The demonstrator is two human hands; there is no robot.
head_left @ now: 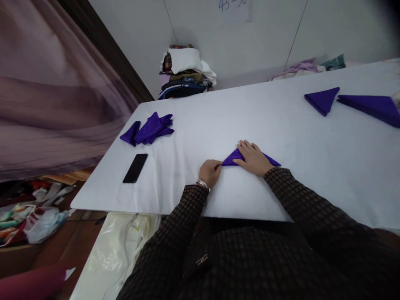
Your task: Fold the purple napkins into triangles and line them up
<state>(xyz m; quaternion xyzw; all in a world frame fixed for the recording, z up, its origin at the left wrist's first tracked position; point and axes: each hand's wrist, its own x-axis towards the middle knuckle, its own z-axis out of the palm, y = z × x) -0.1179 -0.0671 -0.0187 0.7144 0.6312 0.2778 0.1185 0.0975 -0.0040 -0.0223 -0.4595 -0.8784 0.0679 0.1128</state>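
– Where does the folded triangle of purple cloth (230,158) lie?

– Flat on a white-covered tabletop (203,129), close to the near edge, in front of a person in dark checked sleeves (293,193).

– And the hands?

– The left hand (210,171), a silver-coloured bracelet (203,184) at its wrist, pinches the cloth's left tip between thumb and fingers. The right hand (253,159) lies palm down across the middle, fingers extended, thumb apart from them; the cloth's right tip shows beyond it.

– What surrounds them?

– On the left, a black rectangular phone (135,168) lies below a loose heap of purple cloth (153,128). Toward the far right, two more folded purple pieces, one a compact triangle (323,101), the other longer and pointed (371,108), rest near each other. Past the far edge, a stack of mixed garments (184,75) stands against a pale wall (256,46).
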